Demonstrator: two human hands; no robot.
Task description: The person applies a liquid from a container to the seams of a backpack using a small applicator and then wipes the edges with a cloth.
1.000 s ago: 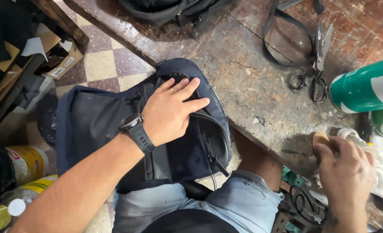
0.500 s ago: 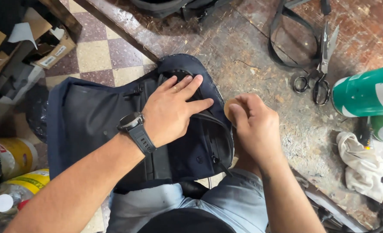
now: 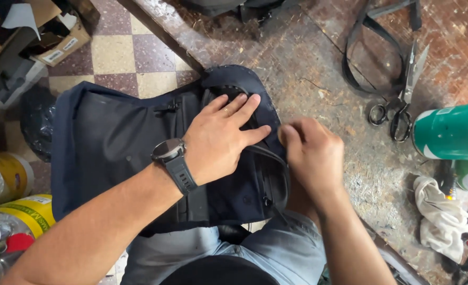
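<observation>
Head view, looking straight down. Dark navy backpack (image 3: 118,153) spread across the lap and the near edge of the scarred wooden workbench (image 3: 318,68), its rounded top end pointing to about 1 o'clock. Left hand (image 3: 221,138) pressed flat on the bag's upper part, fingers spread and straight toward 2 o'clock, nothing clasped, black wristwatch (image 3: 172,158) at the wrist. Right hand (image 3: 310,153) just beside it at 3 o'clock, fingers curled and pinched at the bag's right edge; whether cloth, a zip pull or anything else sits in the pinch cannot be told. Bag therefore under the left palm and at 9 o'clock of the right fist, touching both.

Scissors (image 3: 400,100) on the bench at 2 o'clock of the right hand, blades on a looped black strap (image 3: 360,53). Green can (image 3: 450,132) lying at 3 o'clock, white rag (image 3: 440,216) at 4 o'clock. Yellow containers (image 3: 17,211) on the floor at 8 o'clock.
</observation>
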